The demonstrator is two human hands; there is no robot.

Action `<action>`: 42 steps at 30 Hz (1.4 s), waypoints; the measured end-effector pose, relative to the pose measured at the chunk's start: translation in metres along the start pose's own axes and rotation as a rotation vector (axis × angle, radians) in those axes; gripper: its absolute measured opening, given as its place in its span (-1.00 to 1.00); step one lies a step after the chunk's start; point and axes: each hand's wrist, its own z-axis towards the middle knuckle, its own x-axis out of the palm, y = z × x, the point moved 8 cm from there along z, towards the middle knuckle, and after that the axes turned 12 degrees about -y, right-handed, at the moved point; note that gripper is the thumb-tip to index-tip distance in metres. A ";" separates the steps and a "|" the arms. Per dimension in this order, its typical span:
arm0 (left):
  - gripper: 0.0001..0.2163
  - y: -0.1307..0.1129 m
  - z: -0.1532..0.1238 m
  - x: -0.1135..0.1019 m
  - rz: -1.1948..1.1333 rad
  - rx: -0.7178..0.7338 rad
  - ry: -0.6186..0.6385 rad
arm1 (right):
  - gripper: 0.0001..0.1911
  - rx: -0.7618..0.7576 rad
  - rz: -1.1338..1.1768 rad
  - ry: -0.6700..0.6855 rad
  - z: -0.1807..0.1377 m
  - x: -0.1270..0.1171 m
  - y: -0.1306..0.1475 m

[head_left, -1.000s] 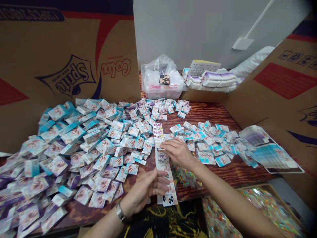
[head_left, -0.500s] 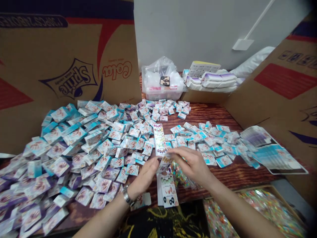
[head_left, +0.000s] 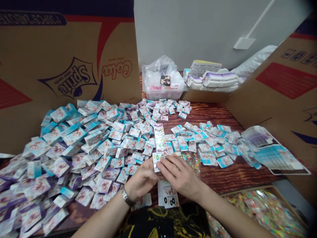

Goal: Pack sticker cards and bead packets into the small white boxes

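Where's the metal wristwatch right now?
Head view, lower centre: the metal wristwatch sits on the person's left wrist, just behind the left hand, beside the heap of small teal-and-white boxes.

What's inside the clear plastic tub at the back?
The clear plastic tub holds a crumpled clear plastic bag, topped by a dark patterned card; anything beneath is hidden.

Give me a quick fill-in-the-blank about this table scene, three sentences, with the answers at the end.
The left hand and right hand meet at a small printed card, and the wristwatch is on the ____ wrist.
Behind the heap of small packets, the cardboard sheet shows the brand name ____ in a star-shaped badge.
The heap lies on a ____ tabletop.

Missing words: left; Sprite; wooden.
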 end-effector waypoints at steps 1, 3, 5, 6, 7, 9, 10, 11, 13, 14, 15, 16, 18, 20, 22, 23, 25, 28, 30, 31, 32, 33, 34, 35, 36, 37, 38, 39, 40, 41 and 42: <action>-0.63 0.000 0.000 -0.001 -0.017 -0.010 -0.003 | -0.69 -0.011 0.001 0.002 -0.002 0.002 0.000; -0.73 -0.003 0.003 -0.009 0.000 0.017 -0.088 | -0.73 0.014 0.060 0.016 -0.002 0.004 -0.003; -0.81 -0.008 0.004 -0.019 0.084 0.095 -0.215 | -0.77 0.122 0.183 0.052 0.000 0.007 -0.011; -0.81 -0.011 0.003 -0.022 0.136 0.135 -0.258 | -0.77 0.206 0.261 0.065 0.001 0.009 -0.017; -0.80 -0.014 0.002 -0.023 0.178 0.171 -0.278 | -0.78 0.303 0.333 0.067 0.002 0.010 -0.024; -0.77 -0.016 0.000 -0.021 0.212 0.217 -0.276 | -0.81 0.482 0.435 0.054 0.003 0.013 -0.038; -0.75 -0.017 -0.001 -0.019 0.211 0.231 -0.264 | -0.80 0.550 0.458 0.048 0.003 0.015 -0.044; -0.73 -0.017 -0.002 -0.018 0.213 0.245 -0.252 | -0.80 0.596 0.468 0.052 0.004 0.017 -0.049; -0.71 -0.017 -0.004 -0.018 0.253 0.285 -0.248 | -0.83 0.631 0.477 0.088 0.004 0.023 -0.052; -0.71 -0.018 -0.005 -0.019 0.285 0.316 -0.259 | -0.84 0.629 0.489 0.113 0.005 0.027 -0.052; -0.70 -0.020 -0.006 -0.021 0.315 0.349 -0.273 | -0.84 0.618 0.504 0.139 0.005 0.029 -0.051; -0.69 -0.021 -0.008 -0.024 0.346 0.375 -0.285 | -0.84 0.599 0.518 0.160 0.005 0.031 -0.049; -0.71 -0.022 -0.013 -0.029 0.447 0.393 -0.277 | -0.87 0.568 0.526 0.186 0.002 0.030 -0.050; -0.77 -0.019 -0.022 -0.032 0.714 0.399 -0.224 | -0.89 0.619 0.486 0.161 -0.009 0.023 -0.064; -0.80 -0.012 -0.035 -0.037 1.136 0.448 -0.138 | -0.85 0.780 0.421 0.087 -0.031 0.012 -0.089; -0.79 -0.005 -0.041 -0.041 1.349 0.486 -0.081 | -0.84 0.876 0.407 0.044 -0.045 0.005 -0.101; -0.70 0.015 -0.050 -0.054 1.700 0.516 0.027 | -0.83 1.042 0.419 -0.015 -0.077 -0.004 -0.119; -0.60 0.047 -0.052 -0.083 2.113 0.501 0.108 | -0.74 1.186 0.440 0.004 -0.122 -0.012 -0.127; -0.56 0.063 -0.052 -0.096 2.273 0.508 0.138 | -0.72 1.231 0.403 0.045 -0.147 -0.018 -0.124; -0.54 0.068 -0.051 -0.099 2.320 0.519 0.155 | -0.72 1.240 0.374 0.068 -0.157 -0.022 -0.122; -0.53 0.071 -0.052 -0.102 2.355 0.530 0.171 | -0.74 1.241 0.350 0.096 -0.166 -0.025 -0.119; -0.52 0.074 -0.052 -0.104 2.381 0.536 0.190 | -0.75 1.231 0.339 0.133 -0.173 -0.028 -0.115; -0.51 0.075 -0.053 -0.105 2.400 0.541 0.218 | -0.75 1.208 0.344 0.183 -0.178 -0.029 -0.110; -0.50 0.077 -0.055 -0.106 2.413 0.547 0.251 | -0.76 1.168 0.366 0.249 -0.182 -0.028 -0.104; -0.49 0.078 -0.058 -0.106 2.425 0.553 0.278 | -0.77 1.111 0.397 0.320 -0.185 -0.027 -0.096; -0.47 0.078 -0.060 -0.107 2.436 0.563 0.297 | -0.77 1.046 0.425 0.392 -0.188 -0.025 -0.089; -0.46 0.079 -0.063 -0.107 2.444 0.576 0.310 | -0.78 0.982 0.437 0.457 -0.190 -0.023 -0.082; -0.45 0.079 -0.066 -0.108 2.452 0.591 0.318 | -0.79 0.928 0.429 0.506 -0.194 -0.021 -0.077; -0.44 0.079 -0.069 -0.109 2.463 0.605 0.315 | -0.80 0.882 0.407 0.535 -0.197 -0.019 -0.074; -0.44 0.079 -0.072 -0.111 2.475 0.614 0.307 | -0.81 0.839 0.376 0.549 -0.200 -0.017 -0.073; -0.43 0.080 -0.074 -0.113 2.481 0.622 0.308 | -0.81 0.802 0.341 0.551 -0.202 -0.014 -0.073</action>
